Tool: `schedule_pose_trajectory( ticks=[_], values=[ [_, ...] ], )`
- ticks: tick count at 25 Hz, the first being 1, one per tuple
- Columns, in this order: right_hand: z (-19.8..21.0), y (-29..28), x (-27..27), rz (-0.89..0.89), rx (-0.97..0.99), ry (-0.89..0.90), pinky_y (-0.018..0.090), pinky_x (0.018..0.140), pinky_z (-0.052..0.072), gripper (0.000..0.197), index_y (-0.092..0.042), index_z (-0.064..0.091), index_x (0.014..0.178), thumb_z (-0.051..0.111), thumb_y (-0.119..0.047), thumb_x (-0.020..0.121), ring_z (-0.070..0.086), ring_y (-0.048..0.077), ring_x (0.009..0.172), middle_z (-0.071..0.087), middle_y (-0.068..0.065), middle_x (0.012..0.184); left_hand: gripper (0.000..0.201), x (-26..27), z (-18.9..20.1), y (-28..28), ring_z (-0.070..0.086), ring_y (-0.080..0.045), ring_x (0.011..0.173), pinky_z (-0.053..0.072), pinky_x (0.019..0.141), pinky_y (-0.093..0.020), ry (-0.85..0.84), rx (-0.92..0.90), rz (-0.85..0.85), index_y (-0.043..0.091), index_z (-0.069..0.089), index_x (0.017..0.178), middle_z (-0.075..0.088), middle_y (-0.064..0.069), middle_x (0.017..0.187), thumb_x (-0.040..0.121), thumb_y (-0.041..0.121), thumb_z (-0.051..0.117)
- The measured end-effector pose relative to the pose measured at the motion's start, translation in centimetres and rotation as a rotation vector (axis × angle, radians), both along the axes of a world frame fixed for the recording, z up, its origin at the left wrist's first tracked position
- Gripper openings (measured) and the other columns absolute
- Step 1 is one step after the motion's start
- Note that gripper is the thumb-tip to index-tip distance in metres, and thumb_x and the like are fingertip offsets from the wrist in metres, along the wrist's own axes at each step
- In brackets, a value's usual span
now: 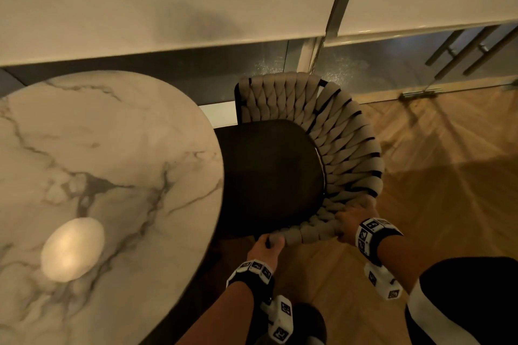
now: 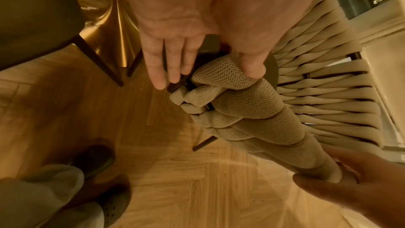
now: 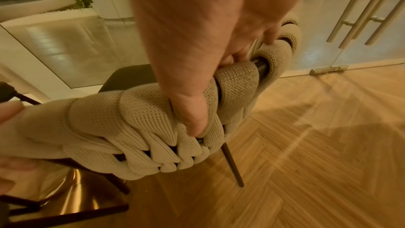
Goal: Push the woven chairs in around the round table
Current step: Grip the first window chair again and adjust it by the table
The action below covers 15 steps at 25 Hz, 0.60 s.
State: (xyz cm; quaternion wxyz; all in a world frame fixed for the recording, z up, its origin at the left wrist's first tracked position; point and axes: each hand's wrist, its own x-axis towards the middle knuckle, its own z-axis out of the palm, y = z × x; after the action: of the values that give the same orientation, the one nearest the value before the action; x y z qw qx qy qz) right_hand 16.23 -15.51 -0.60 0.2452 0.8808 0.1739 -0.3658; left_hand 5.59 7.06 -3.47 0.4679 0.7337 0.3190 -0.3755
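Two hands gripping woven chair, marble table, herringbone floor

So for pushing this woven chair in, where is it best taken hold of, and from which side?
By the padded top rail of the woven chair, from behind its curved back, away from the round table. The rail is thick enough to wrap, and the left hand and right hand already grip it spaced apart, which likely helps steer the seat under.
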Motion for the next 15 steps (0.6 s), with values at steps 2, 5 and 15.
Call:
schedule_pose_trajectory(
  ticks=[2, 5, 15],
  values=[
    [-0.5, -1.0, 0.4, 0.025, 0.015, -0.002, 0.051, 0.100, 0.022, 0.053, -0.045, 0.056, 0.115, 0.050, -0.069, 0.068, 0.050, 0.020, 0.117, 0.060, -0.012, 0.121, 0.060, 0.1, -0.1, -0.2, 0.051, -0.031, 0.129, 0.043, 0.103, -0.041, -0.004, 0.045, -0.043, 0.024, 0.040, 0.145, 0.052, -0.009, 0.141, 0.093, 0.055, 0.045],
    [-1.4, -2.3, 0.4, 0.096, 0.061, -0.051, 0.055, 0.106, 0.015, 0.053, -0.046, 0.057, 0.117, 0.052, -0.072, 0.071, 0.048, 0.019, 0.125, 0.061, -0.014, 0.125, 0.059, 0.0, -0.4, -0.9, 0.051, -0.033, 0.129, 0.044, 0.104, -0.043, -0.002, 0.072, -0.027, 0.024, 0.034, 0.148, 0.050, -0.012, 0.144, 0.096, 0.051, 0.042],
    [-2.0, -4.5, -3.0, 0.130, 0.107, -0.090, 0.060, 0.109, 0.017, 0.053, -0.040, 0.055, 0.126, 0.050, -0.066, 0.079, 0.047, 0.024, 0.128, 0.059, -0.007, 0.133, 0.057, -2.5, -1.3, -2.4, 0.051, -0.031, 0.130, 0.044, 0.105, -0.044, -0.068, 0.077, 0.023, 0.020, 0.033, 0.149, 0.051, -0.011, 0.144, 0.099, 0.046, 0.038]
  ],
)
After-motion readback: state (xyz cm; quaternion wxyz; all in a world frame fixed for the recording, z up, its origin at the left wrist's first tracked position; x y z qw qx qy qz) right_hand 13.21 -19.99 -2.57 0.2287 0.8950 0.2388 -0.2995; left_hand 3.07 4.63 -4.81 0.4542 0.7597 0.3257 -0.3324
